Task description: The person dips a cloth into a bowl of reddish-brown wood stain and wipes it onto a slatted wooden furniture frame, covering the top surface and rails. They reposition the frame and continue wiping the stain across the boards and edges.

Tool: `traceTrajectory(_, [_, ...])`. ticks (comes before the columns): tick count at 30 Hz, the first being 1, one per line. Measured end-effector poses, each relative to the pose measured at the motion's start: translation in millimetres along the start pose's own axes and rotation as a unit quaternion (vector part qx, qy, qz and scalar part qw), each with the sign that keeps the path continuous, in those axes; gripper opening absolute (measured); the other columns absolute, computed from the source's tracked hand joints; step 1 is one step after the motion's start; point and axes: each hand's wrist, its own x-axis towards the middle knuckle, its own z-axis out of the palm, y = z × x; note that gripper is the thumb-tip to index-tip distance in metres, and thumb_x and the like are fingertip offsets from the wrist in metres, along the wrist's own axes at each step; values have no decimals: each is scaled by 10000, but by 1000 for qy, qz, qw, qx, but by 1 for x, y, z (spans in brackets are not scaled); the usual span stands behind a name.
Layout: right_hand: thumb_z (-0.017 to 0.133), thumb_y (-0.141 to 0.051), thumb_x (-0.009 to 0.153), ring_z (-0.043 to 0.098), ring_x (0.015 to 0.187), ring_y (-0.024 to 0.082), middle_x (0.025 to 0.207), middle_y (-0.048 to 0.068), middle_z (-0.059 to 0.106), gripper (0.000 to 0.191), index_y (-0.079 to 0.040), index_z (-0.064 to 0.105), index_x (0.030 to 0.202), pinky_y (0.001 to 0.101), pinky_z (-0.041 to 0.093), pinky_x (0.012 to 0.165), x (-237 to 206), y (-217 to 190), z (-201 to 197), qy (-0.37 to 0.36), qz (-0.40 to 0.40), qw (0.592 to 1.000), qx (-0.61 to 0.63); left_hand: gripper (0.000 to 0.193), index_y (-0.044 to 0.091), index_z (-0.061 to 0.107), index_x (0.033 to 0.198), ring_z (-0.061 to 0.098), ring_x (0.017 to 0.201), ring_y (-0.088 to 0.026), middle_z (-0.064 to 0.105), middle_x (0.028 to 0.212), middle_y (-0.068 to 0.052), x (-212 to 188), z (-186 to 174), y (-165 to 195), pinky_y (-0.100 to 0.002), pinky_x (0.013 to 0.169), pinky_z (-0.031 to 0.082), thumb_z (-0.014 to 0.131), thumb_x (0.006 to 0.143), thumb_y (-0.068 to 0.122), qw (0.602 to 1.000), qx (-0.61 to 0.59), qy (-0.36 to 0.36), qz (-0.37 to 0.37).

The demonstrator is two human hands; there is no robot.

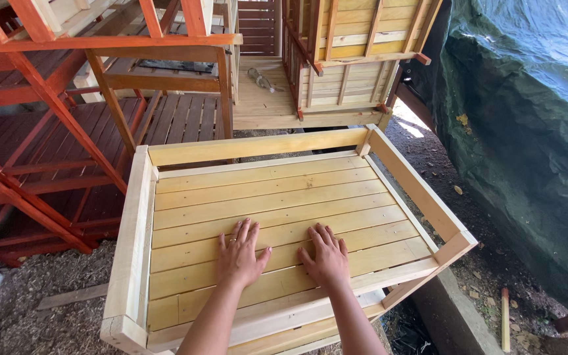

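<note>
On the slatted wooden frame (277,197), left hand (239,253) and right hand (327,258) lie flat, fingers spread, holding nothing (near edge cut off).

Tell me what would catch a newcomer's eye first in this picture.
Two bare hands, left hand and right hand, lie flat, fingers spread, on the pale slats of an unpainted wooden frame at centre. To the left stand red-stained frames. A dark green tarp fills the right side.

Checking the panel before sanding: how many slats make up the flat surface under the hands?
8, side by side from the far rail to the near edge of the pale wooden frame; both hands rest on the middle ones.
</note>
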Motion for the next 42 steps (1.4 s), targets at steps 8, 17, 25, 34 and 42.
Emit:
traceTrajectory(8, [434,-579,967,91,1563,204,1694,-7,151,737,-257,239,1600,490,91,1247,-7,-11,1,-94,5,993,-69,798,221,51,1636,16,1572,-183,-5,1722,9,-13,2,-7,-546,1253,30,286,1000,641,998,54,-37,3])
traceTrajectory(17, [418,-568,978,101,1570,214,1701,-11,165,730,-229,257,1604,498,76,1252,39,60,-7,-75,27,996,-34,787,231,136,1628,70,1575,-194,49,1718,-1,57,2,56,-580,1235,93,324,980,636,998,55,-10,11])
traceTrajectory(25, [378,-586,983,49,1584,243,1713,-25,101,716,-304,202,1618,584,78,1226,-48,75,-29,-86,141,986,-14,835,223,170,1617,53,1549,-283,16,1700,-43,62,6,58,-660,1175,59,318,941,689,994,58,53,70])
traceTrajectory(34, [444,-536,1017,124,1573,274,1695,14,197,675,-247,268,1601,630,142,1215,-238,151,-28,50,385,916,-98,767,206,285,1589,80,1563,-325,77,1713,-81,-3,100,213,-744,1145,117,492,943,562,911,-8,-7,412])
traceTrajectory(42, [607,-413,904,221,1530,300,1654,44,293,753,-219,334,1579,642,189,1177,-464,172,-75,176,534,804,-196,717,167,365,1567,119,1561,-343,156,1697,-103,-194,189,326,-648,1195,149,576,943,448,724,-118,-81,675])
